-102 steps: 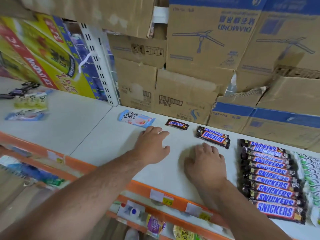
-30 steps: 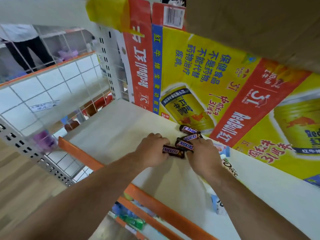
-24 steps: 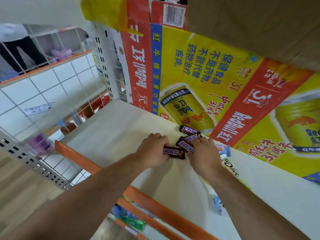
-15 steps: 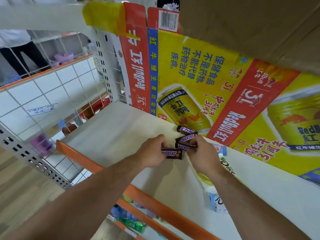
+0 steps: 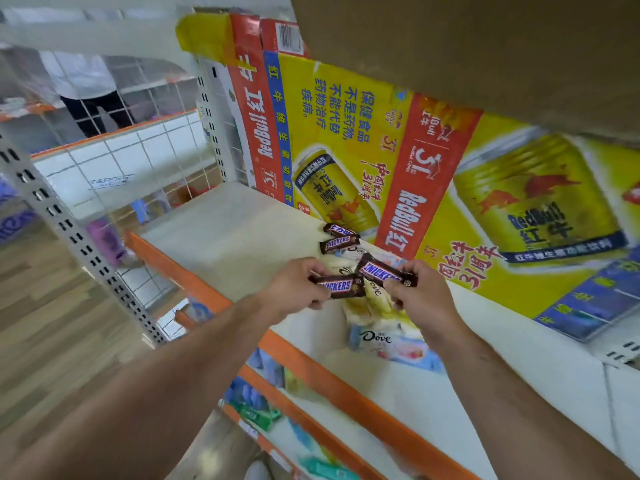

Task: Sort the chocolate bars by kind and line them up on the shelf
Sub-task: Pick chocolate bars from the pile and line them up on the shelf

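My left hand [image 5: 294, 287] grips one small brown Snickers bar [image 5: 341, 286] just above the white shelf [image 5: 221, 237]. My right hand [image 5: 422, 299] pinches a second small Snickers bar [image 5: 381, 271] beside it. Two more small Snickers bars [image 5: 339, 243] lie on the shelf behind, near the yellow carton. Pale Dove bars [image 5: 388, 341] lie under and in front of my right hand, partly hidden by it.
A yellow and red Red Bull carton [image 5: 398, 174] stands along the back of the shelf. A brown cardboard box [image 5: 485, 46] hangs overhead. The orange shelf edge [image 5: 311, 368] runs in front. A wire grid side panel [image 5: 114, 161] closes the left, with a person standing behind it.
Both hands have lifted their Snickers bars off the shelf and drawn them slightly towards me. Two bars stay lying at the back. Several seconds ago I faced a different shelf section.
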